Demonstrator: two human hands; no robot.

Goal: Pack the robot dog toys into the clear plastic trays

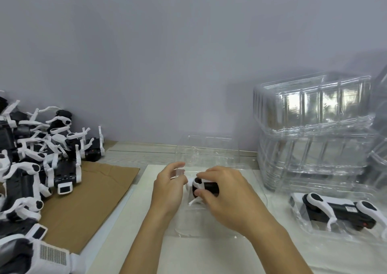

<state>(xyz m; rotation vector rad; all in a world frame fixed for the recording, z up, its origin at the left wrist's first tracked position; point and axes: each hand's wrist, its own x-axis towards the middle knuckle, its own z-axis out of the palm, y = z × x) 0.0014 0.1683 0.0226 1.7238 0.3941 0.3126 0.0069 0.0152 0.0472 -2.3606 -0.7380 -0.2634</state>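
Gripping a small black-and-white plastic robot dog toy [204, 187], a person's right hand [227, 196] curls thumb and fingers round its dark body, white legs poking out below the thumb. The toy sits over a clear moulded plastic tray [209, 225] lying open near the middle of the white work surface [209, 257], the tray's raised transparent half [209, 154] standing toward the far edge. The left hand [169, 187] hovers just beside the toy's left end, fingers loosely curled near the tray's clear plastic; whether they pinch it cannot be told. One packed robot dog [333, 213], black body with rounded white legs, lies on its side in a second clear tray [314, 231] at the right edge of the surface. Behind it, a tall stack of empty clear trays [314, 131] rises against the grey wall; their number cannot be counted. At the left edge, a tangled heap of unpacked black-and-white robot dogs [35, 158], too many to count, spills over a brown cardboard sheet [88, 200].
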